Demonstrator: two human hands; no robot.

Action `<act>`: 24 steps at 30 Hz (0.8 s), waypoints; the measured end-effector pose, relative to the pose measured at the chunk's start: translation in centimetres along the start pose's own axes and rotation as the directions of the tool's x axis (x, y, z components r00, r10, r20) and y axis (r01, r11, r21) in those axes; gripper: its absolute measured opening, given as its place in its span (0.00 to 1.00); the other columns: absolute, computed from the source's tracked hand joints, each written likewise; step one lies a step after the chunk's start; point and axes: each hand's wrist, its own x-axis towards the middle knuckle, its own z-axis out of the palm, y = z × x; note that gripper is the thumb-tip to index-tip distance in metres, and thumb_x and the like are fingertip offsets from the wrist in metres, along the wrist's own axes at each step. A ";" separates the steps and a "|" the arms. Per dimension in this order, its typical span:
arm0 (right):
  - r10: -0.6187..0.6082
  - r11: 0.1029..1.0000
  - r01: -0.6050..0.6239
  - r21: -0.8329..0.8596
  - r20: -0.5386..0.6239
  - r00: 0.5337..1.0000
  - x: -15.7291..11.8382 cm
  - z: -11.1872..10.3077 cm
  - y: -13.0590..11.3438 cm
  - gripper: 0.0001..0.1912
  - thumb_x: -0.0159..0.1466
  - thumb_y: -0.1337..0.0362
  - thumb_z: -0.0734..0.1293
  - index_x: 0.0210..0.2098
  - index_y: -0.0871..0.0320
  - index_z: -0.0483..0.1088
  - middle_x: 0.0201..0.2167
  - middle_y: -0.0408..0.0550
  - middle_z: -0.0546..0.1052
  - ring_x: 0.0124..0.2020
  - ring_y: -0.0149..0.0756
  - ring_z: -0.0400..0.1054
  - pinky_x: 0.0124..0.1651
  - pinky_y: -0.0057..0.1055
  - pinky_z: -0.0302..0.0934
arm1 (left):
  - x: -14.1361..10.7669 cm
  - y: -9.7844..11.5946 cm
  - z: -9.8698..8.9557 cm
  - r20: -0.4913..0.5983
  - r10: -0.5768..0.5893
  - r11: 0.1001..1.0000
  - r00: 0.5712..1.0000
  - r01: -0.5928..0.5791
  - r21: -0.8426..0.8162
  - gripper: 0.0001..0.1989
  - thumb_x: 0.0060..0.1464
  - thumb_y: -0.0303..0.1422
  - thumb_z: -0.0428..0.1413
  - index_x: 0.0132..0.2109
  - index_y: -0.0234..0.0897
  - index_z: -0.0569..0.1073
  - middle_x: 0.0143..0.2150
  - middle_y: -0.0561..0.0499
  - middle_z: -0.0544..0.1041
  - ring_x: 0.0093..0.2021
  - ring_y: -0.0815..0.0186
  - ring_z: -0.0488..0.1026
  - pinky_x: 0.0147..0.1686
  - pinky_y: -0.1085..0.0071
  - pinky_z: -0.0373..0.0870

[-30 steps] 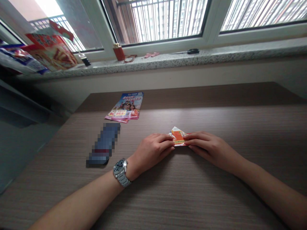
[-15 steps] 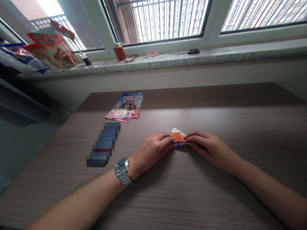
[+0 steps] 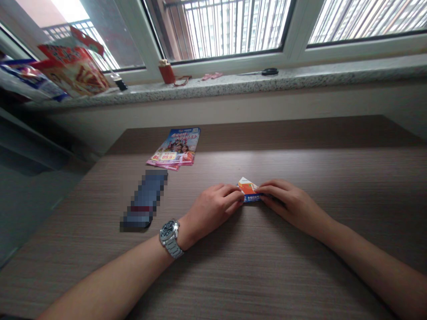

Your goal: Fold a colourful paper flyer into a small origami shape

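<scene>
A small folded paper [image 3: 248,188], orange and white with a blue strip along its near edge, lies on the brown table [image 3: 213,275]. My left hand [image 3: 216,209], with a metal watch on its wrist, pinches the paper's left side. On the right side my right hand [image 3: 287,200] grips it between thumb and fingers. The fingertips of both hands cover the paper's two ends, and only the middle shows between them.
Colourful leaflets [image 3: 178,149] lie at the back left of the table, with a blurred dark flat object [image 3: 145,202] nearer. On the windowsill [image 3: 227,84] stand snack bags [image 3: 73,66], a red container [image 3: 167,72] and dark-handled scissors [image 3: 269,71].
The blue strip at the paper's near edge now shows wider and flatter. The fingers of both hands have shifted slightly at the paper; the arms have hardly moved.
</scene>
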 end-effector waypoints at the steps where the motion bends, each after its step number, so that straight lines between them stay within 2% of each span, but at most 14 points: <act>1: 0.001 1.000 -0.001 0.000 -0.003 1.000 0.0 0.0 0.0 0.11 0.72 0.66 0.63 0.52 0.55 0.72 0.46 0.53 0.78 0.46 0.42 0.73 0.49 0.40 0.69 | 0.0 0.0 0.0 0.001 0.000 1.000 1.000 0.000 -0.011 0.09 0.69 0.33 0.53 0.52 0.37 0.74 0.53 0.47 0.78 0.48 0.61 0.76 0.50 0.62 0.75; 9: 0.008 1.000 -0.008 0.015 -0.017 1.000 0.1 -0.1 0.0 0.12 0.72 0.66 0.63 0.54 0.55 0.71 0.48 0.54 0.77 0.48 0.40 0.72 0.51 0.38 0.69 | 0.0 0.0 -0.1 -0.029 0.014 0.997 0.999 -0.016 -0.078 0.11 0.69 0.32 0.54 0.55 0.38 0.74 0.55 0.46 0.78 0.51 0.61 0.76 0.52 0.62 0.76; 14: -0.055 0.997 0.054 -0.051 -0.024 0.998 0.1 -0.4 -0.1 0.14 0.72 0.67 0.63 0.55 0.55 0.72 0.51 0.55 0.77 0.50 0.43 0.71 0.52 0.42 0.68 | 0.0 0.0 -0.2 -0.029 0.011 0.998 1.000 -0.013 -0.067 0.13 0.69 0.30 0.53 0.58 0.38 0.74 0.55 0.46 0.78 0.51 0.61 0.76 0.51 0.63 0.78; 19: -0.122 0.990 0.124 -0.069 0.020 0.992 0.1 -0.7 -0.5 0.17 0.72 0.67 0.63 0.59 0.52 0.70 0.56 0.54 0.76 0.56 0.44 0.70 0.57 0.45 0.67 | 0.1 0.0 -0.1 -0.031 0.012 0.998 0.999 -0.014 -0.054 0.14 0.69 0.29 0.53 0.58 0.37 0.73 0.56 0.45 0.77 0.51 0.61 0.76 0.52 0.62 0.78; 24: -0.122 0.991 0.125 -0.051 0.065 0.990 0.0 -0.6 -0.6 0.18 0.72 0.67 0.63 0.60 0.49 0.69 0.60 0.51 0.76 0.59 0.44 0.70 0.60 0.47 0.68 | 0.0 0.1 0.0 -0.011 -0.002 1.000 1.000 0.002 -0.017 0.15 0.69 0.30 0.52 0.59 0.36 0.73 0.58 0.43 0.75 0.53 0.59 0.75 0.54 0.58 0.76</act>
